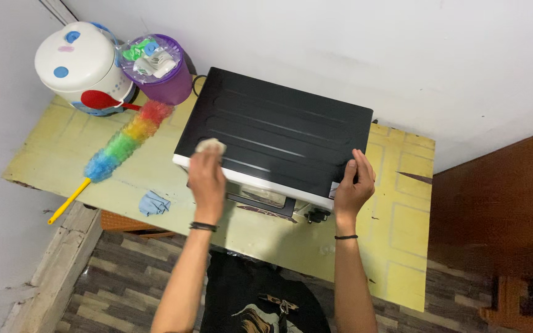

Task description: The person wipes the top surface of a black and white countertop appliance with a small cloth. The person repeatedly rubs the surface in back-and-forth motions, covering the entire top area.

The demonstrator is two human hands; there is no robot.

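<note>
A: Yellow tabletop (155, 166) against a white wall, wood-pattern floor below. Start the list at the hands.

B: Item one: left hand (208, 179), fingers closed round a small pale cloth (211, 146), pressed on the front left corner of the black oven top (279, 132). Item two: right hand (354, 185), spread wide, palm and fingers gripping the front right corner of the same toaster oven (291, 200). A dark band sits on each wrist.

A: Step in hand?

B: Judged as wiping the top panel, with the right hand bracing the box. The pass appears to be at its near-left end; most of the ribbed panel lies beyond the left hand, toward the wall. The next stroke would call for light pressure along the ribs and a steady brace, since the oven sits close to the table's front edge.

A: Further out?

B: Left of the left hand, a crumpled blue rag (153, 203). Beyond that, a rainbow duster (121, 145) with a yellow handle. Far left, near the wall: a white rice cooker (82, 65) and a purple tub (161, 71) with a clear lid.

A: Obstructions?

B: None on the panel itself. The tub stands just beside the oven's back left corner, tight for a wide sweep.
</note>
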